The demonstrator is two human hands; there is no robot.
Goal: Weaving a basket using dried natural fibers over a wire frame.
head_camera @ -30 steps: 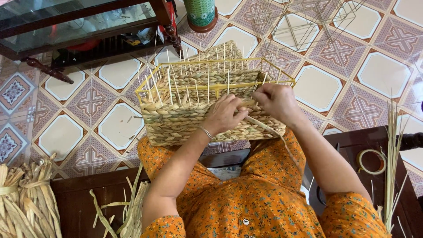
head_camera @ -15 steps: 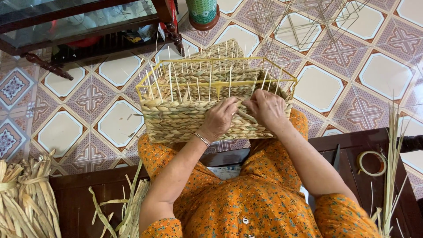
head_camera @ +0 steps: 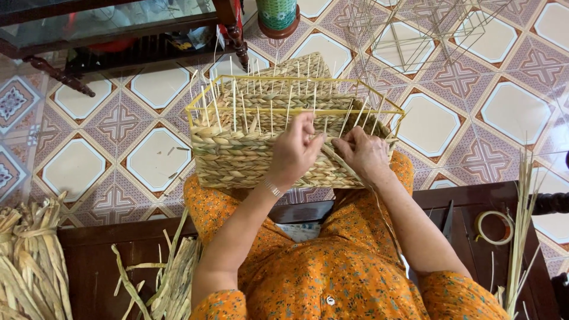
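Your left hand (head_camera: pixel 294 153) sits at the middle of the frame, fingers curled over the top edge of the woven basket (head_camera: pixel 249 157), pressing the last plaited row against the thin upright stakes (head_camera: pixel 261 106). It is closed on the basket's rim, though the fingertips are hidden behind the weave, so I cannot tell exactly which stake they pinch. Your right hand (head_camera: pixel 363 155), just to the right and nearly touching the left, is clenched around a flat straw strand (head_camera: pixel 341 168) that runs down and left from it across the basket's near wall.

To do this pass well, I would keep the left hand bracing the row so it does not spring up, and draw the strand snug with the right before tucking it behind the next stake. Pull evenly; a jerk could bend the stakes or leave a slack loop in the plait. Keep the strand flat rather than twisted.

The basket rests on your lap, its far side over the patterned tile floor (head_camera: pixel 148 160). A yellow wire frame (head_camera: pixel 237 80) rings its top. Loose straw (head_camera: pixel 172 284) lies at lower left, a bigger bundle (head_camera: pixel 29 266) at the far left edge, and a roll of tape (head_camera: pixel 493 227) at right.
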